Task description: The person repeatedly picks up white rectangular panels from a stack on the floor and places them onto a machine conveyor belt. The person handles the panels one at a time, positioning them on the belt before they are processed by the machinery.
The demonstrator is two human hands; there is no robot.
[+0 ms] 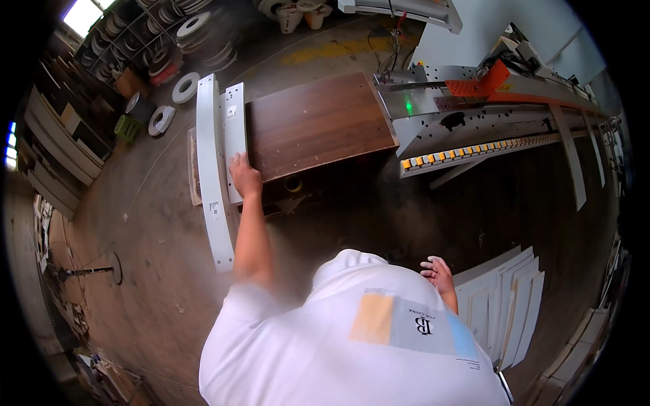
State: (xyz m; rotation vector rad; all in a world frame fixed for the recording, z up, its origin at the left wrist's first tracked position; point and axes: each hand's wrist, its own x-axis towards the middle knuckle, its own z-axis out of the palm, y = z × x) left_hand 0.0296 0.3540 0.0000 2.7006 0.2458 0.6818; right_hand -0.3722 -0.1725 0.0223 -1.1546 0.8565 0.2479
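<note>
My left hand (245,174) reaches forward to a short white panel (235,125) with small drilled holes and a label. Its fingers are bent over the panel's near right edge and the thumb is hidden. Just left of this panel lies a longer white panel (211,155), also with holes and a label. Both lie beside the brown wood-grain tabletop (315,125). Low at the right, my right hand (439,274) hangs with loosely curled fingers apart and nothing in them. It is nearest to a stack of white panels (504,298).
A long machine (474,128) with a row of yellow rollers (443,156) and an orange bracket (481,82) adjoins the table at the right. A yellow tape roll (292,183) is below the tabletop. At the back left are edging rolls (186,88) and a green stool (126,128).
</note>
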